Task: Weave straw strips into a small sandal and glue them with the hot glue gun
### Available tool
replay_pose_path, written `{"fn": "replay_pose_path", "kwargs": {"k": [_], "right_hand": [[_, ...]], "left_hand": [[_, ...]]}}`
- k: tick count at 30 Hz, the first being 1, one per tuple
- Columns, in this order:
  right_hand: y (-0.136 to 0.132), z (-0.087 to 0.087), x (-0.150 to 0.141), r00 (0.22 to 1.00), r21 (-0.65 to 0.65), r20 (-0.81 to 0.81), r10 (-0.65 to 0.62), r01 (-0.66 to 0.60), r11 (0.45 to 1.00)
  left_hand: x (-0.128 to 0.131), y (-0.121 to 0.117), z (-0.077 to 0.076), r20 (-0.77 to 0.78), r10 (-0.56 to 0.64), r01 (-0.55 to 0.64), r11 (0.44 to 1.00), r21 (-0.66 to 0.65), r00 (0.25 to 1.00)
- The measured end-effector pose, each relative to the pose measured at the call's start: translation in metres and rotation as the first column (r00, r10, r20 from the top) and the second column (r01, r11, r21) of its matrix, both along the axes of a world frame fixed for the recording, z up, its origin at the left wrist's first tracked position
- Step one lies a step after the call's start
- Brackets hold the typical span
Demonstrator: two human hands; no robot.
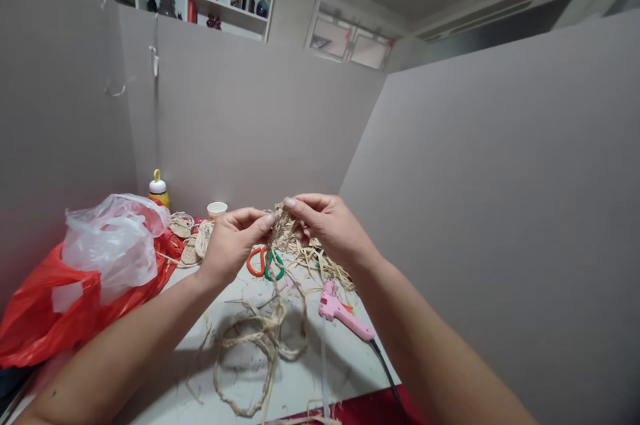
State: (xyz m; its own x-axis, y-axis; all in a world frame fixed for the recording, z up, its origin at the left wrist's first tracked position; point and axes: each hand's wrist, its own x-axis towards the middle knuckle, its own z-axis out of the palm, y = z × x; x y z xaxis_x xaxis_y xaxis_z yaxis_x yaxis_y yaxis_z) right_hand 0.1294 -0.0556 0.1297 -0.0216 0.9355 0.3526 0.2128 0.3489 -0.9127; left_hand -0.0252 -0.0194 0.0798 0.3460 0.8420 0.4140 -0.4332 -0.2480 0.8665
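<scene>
Between my two hands, raised above the table, is a small woven piece of straw braid (284,226). My left hand (234,238) pinches its left edge between thumb and fingers. On the other side, my right hand (325,225) grips its upper right edge, thumb on the near face. From the piece a long straw braid (245,338) trails down and lies in loose loops on the white table (185,358). Scissors with one orange and one green handle loop (275,266) lie beneath my hands. A pink glue gun (345,311) rests near my right forearm.
Loose straw strips (320,258) lie behind the glue gun, whose black cord runs toward the front edge. At left are coiled straw pieces (204,238), a paper cup (217,209), a yellow bottle (159,193), and red and clear plastic bags (115,245). Grey partitions (240,118) enclose the table.
</scene>
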Motion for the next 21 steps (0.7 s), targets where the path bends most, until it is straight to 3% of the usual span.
{"fn": "replay_pose_path", "kwargs": {"k": [4,9,15,18,21], "right_hand": [[-0.007,-0.001,-0.001,0.999,-0.003,-0.021,0.026,-0.026,1.000],[-0.001,-0.009,0.005,0.996,-0.010,-0.060,0.072,-0.073,0.997],[0.012,-0.024,0.022,0.973,-0.042,-0.119,0.197,-0.203,0.978],[0.014,-0.031,0.034,0.937,-0.073,-0.178,0.301,-0.318,0.945],[0.014,-0.038,0.047,0.840,-0.083,-0.271,0.471,-0.507,0.858]], "left_hand": [[-0.006,0.001,0.005,0.003,-0.128,0.127,0.986,-0.108,0.992],[-0.003,0.003,0.002,-0.001,-0.323,0.317,0.929,-0.191,0.946],[0.003,0.003,-0.004,-0.001,-0.397,0.382,0.884,-0.270,0.918],[0.008,-0.002,-0.006,0.005,-0.417,0.403,0.877,-0.262,0.909],[0.014,-0.008,-0.010,0.028,-0.420,0.412,0.872,-0.266,0.907]]}}
